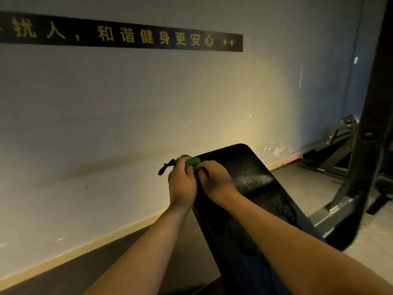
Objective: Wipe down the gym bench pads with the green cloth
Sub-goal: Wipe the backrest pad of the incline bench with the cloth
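Observation:
A black padded gym bench (pixel 251 175) runs away from me toward the wall, its far end catching the light. At the pad's far left edge sits the bunched green cloth (pixel 192 161), mostly covered by my fingers. My left hand (pixel 182 184) grips the cloth from the left side of the pad. My right hand (pixel 214 182) lies on the pad just right of it, fingers curled onto the same cloth. A short black strap (pixel 164 168) sticks out to the left beyond my left hand.
A pale wall (pixel 127 113) with a black banner (pixel 127 36) of yellow characters stands close behind the bench. A dark steel rack upright (pixel 370 124) and its base frame (pixel 331 211) stand on the right. Dark floor matting (pixel 85 262) lies to the left.

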